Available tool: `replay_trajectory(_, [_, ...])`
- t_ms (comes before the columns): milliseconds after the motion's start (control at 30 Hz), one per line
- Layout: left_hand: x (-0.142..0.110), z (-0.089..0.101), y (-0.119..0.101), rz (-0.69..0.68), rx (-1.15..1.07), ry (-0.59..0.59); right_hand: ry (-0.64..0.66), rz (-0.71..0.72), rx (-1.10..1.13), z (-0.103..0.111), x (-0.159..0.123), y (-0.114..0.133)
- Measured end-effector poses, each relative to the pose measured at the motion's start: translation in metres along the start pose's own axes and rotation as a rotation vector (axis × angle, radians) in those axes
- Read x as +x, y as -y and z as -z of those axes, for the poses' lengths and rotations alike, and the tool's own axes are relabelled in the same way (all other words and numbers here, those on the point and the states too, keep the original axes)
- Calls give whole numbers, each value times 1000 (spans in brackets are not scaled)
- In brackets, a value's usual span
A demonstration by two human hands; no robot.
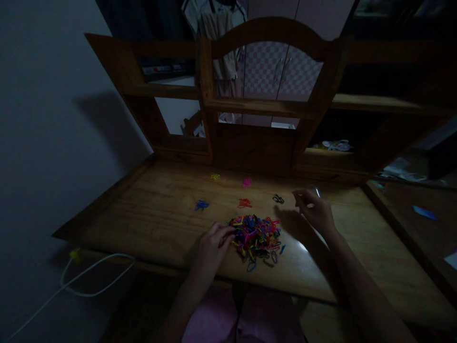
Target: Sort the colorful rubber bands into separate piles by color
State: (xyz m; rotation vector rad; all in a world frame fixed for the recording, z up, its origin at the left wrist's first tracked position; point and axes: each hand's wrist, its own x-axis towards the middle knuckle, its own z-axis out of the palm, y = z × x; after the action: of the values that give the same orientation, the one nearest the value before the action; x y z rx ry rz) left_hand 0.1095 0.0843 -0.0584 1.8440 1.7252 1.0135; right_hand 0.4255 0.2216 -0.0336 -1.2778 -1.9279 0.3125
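Note:
A mixed heap of small coloured loops (255, 233) lies on the wooden desk near its front edge; whether they are rubber bands or clips is too small to tell. My left hand (215, 242) rests at the heap's left side, thumb and fingers drawn together against it. Over the desk to the right, my right hand (314, 207) is raised with its fingertips pinched; anything between them cannot be made out. Just left of it lies a little black group (278, 199). Other single-colour groups are red (245, 203), blue (202, 205), pink (247, 182) and yellow (214, 176).
A wooden shelf unit (253, 107) stands along the desk's back. To the left is a wall, with a white cable (96, 259) hanging by the desk's front corner. A blue item (424, 212) lies on the surface at far right. The room is dim.

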Motion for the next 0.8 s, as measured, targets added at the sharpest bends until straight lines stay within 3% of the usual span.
replay_trajectory(800, [1,3,-5,57,51,29,21,-9,-13,-4,-1,-2])
